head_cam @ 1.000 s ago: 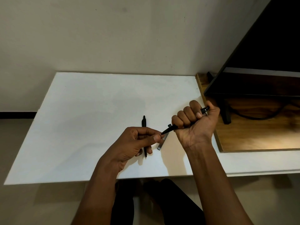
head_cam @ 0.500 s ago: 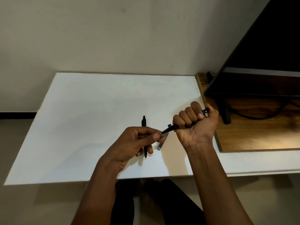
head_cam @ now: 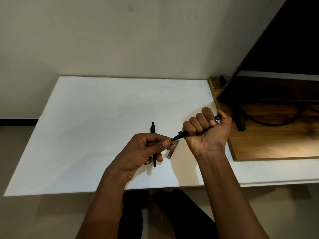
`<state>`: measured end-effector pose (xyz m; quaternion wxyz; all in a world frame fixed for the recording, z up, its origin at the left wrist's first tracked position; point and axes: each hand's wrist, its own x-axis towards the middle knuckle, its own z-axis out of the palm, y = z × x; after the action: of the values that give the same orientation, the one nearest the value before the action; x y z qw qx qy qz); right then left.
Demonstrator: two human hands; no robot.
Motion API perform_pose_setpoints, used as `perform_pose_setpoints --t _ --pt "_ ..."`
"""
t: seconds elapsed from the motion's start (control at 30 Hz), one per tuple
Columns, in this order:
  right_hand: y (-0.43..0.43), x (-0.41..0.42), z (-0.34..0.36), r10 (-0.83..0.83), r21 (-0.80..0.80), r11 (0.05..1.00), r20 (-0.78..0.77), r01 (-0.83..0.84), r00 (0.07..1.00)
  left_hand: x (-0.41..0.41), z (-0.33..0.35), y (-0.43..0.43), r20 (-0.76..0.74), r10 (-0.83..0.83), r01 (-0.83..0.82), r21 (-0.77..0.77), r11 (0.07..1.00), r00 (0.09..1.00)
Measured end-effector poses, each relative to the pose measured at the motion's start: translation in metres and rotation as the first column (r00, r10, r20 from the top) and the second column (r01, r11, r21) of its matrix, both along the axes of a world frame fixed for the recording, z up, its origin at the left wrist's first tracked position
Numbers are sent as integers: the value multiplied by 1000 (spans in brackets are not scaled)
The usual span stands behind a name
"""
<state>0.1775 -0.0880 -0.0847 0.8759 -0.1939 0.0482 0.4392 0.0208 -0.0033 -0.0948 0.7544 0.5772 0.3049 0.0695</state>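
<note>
My right hand point(head_cam: 206, 131) grips a black pen point(head_cam: 181, 135) in a fist above the white table point(head_cam: 96, 128), its top end poking out by the thumb. My left hand point(head_cam: 146, 150) pinches the pen's pointed tip between thumb and forefinger. A second black pen point(head_cam: 153, 131) lies on the table under my left hand, partly hidden by the fingers. A small grey metal-looking piece point(head_cam: 171, 152) lies on the table between my two hands, its upper end hidden by the held pen.
A wooden board point(head_cam: 269, 145) lies on the table at the right. On it stands a black monitor point(head_cam: 276, 66) on a dark foot, with a black cable point(head_cam: 276, 122) trailing behind. A pale wall backs the table. My dark-clothed legs show below the front edge.
Both hands keep their hold on the pen. My right fist has shifted very slightly; nothing else has moved.
</note>
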Motion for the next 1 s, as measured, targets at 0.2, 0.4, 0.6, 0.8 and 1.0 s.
perform_pose_setpoints --t 0.2,0.4,0.6,0.8,1.0 --pt "0 0 0 6 0 1000 -7 -6 1000 -1 0 0 -2 -8 8 3 1000 1000" --pt "0 0 1 2 -2 1000 -19 -2 1000 0 1 0 9 -11 11 -9 1000 1000" --pt "0 0 0 17 14 1000 -7 -17 1000 -1 0 0 5 -17 17 -3 1000 1000" --pt "1 1 0 10 5 1000 -2 -10 1000 0 -1 1 5 -14 14 -1 1000 1000" --pt "0 1 -1 23 18 1000 12 -23 1000 -1 -2 1 3 -24 24 16 1000 1000"
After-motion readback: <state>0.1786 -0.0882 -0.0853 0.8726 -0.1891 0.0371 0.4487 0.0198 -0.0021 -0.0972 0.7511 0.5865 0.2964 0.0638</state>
